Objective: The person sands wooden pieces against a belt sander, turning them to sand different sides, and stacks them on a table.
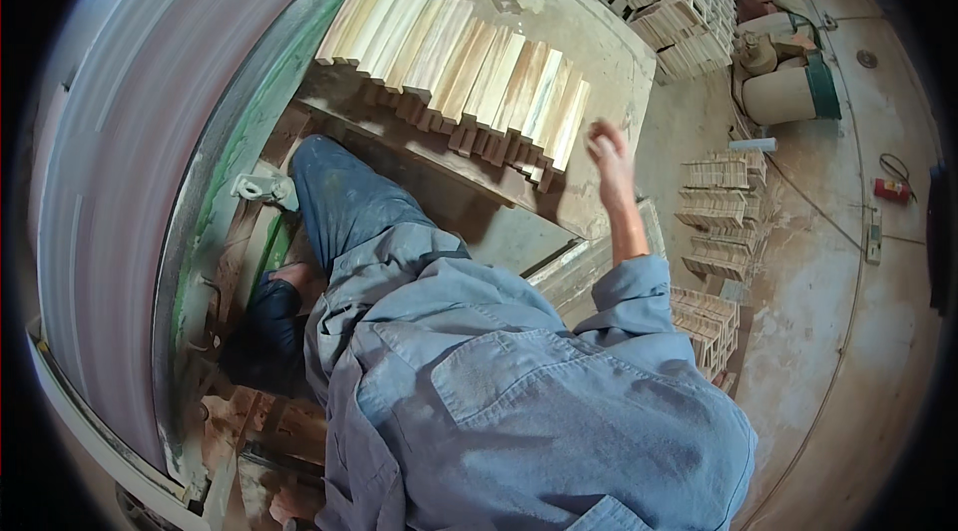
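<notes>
Blur softens the right hand near wooden strips; I cannot tell its grip.

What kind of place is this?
Likely a woodworking shop. Signs: a broad machine belt on the left, possibly a sander's; a row of wooden strips on a worktable; and more stacked pieces on the floor at right.

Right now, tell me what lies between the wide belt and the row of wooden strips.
In the head view, a long frame edge with green along it runs between the wide belt and the wooden strips.
</notes>
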Available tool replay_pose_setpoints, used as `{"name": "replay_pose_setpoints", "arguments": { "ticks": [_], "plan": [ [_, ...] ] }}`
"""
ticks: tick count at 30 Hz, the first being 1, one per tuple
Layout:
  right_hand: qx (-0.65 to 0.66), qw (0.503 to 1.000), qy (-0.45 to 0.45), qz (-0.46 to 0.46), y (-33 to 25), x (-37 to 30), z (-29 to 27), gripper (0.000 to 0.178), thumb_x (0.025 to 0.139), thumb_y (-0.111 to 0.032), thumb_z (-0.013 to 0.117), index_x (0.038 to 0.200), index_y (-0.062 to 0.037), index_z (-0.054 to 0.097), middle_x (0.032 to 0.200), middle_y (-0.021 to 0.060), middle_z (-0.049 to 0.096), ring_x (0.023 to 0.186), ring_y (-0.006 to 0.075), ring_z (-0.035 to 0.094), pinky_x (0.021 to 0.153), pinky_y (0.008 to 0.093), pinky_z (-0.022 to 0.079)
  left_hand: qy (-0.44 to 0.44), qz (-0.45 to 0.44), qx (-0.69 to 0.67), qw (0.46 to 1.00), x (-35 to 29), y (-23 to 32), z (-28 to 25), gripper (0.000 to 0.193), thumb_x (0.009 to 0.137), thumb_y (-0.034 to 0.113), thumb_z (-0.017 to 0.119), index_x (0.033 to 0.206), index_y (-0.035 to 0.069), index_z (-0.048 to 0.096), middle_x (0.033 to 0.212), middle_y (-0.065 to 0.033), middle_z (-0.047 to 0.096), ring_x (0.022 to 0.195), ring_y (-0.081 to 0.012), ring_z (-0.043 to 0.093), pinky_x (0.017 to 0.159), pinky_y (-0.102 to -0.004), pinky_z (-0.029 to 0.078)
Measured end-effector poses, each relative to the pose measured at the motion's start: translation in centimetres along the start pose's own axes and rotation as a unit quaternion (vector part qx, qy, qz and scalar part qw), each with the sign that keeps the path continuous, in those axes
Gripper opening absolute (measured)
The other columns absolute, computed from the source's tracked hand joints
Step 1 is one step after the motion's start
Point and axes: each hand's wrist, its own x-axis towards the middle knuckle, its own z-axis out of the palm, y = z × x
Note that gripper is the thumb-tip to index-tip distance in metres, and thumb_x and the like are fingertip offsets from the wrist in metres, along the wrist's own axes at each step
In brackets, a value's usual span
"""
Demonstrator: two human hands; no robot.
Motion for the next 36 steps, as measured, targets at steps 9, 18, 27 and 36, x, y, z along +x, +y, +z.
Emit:
{"name": "replay_pose_setpoints", "arguments": {
  "ticks": [9, 18, 27, 36],
  "plan": [
    [-0.063, 0.989, -0.074, -0.109, 0.7, -5.7, 5.0, 0.037, 0.092, -0.006, 0.051, 0.128, 0.0037, 0.053, 0.120, 0.0201, 0.061, 0.115, 0.0255, 0.059, 0.099, 0.0362, 0.046, 0.064, -0.036, -0.042, 0.996, 0.7, 2.8, -5.8, 0.037, 0.084, 0.032, 0.065, 0.111, 0.007, 0.060, 0.094, -0.0167, 0.064, 0.088, -0.0356, 0.063, 0.076, -0.0436, 0.049],
    [-0.211, 0.950, 0.078, -0.218, -0.4, -4.3, 1.1, 0.022, 0.095, -0.011, 0.058, 0.115, -0.0007, 0.058, 0.095, 0.0097, 0.059, 0.086, 0.0170, 0.059, 0.075, 0.0313, 0.050, 0.260, 0.047, -0.134, 0.955, 4.7, 6.7, -12.4, 0.042, 0.088, 0.028, 0.063, 0.121, 0.003, 0.058, 0.100, -0.0188, 0.065, 0.091, -0.0390, 0.063, 0.078, -0.0457, 0.049],
    [-0.167, 0.832, -0.217, -0.483, -22.5, -7.2, 17.4, 0.023, 0.092, -0.001, 0.061, 0.115, -0.0010, 0.060, 0.107, 0.0091, 0.056, 0.092, 0.0177, 0.058, 0.076, 0.0279, 0.051, 0.328, 0.363, -0.603, 0.630, 7.6, 13.5, -33.4, 0.031, 0.098, 0.016, 0.056, 0.120, -0.005, 0.060, 0.120, -0.0183, 0.064, 0.108, -0.0218, 0.063, 0.091, -0.0342, 0.048],
    [-0.053, 0.575, -0.497, -0.648, -29.5, -20.2, 39.7, 0.031, 0.086, -0.008, 0.065, 0.116, -0.0058, 0.060, 0.098, 0.0122, 0.059, 0.091, 0.0310, 0.058, 0.076, 0.0392, 0.049, 0.241, 0.196, -0.811, 0.496, 12.0, 4.9, -36.8, 0.042, 0.099, 0.033, 0.057, 0.118, -0.004, 0.056, 0.102, -0.0133, 0.066, 0.090, -0.0151, 0.066, 0.077, -0.0286, 0.056]
  ]
}}
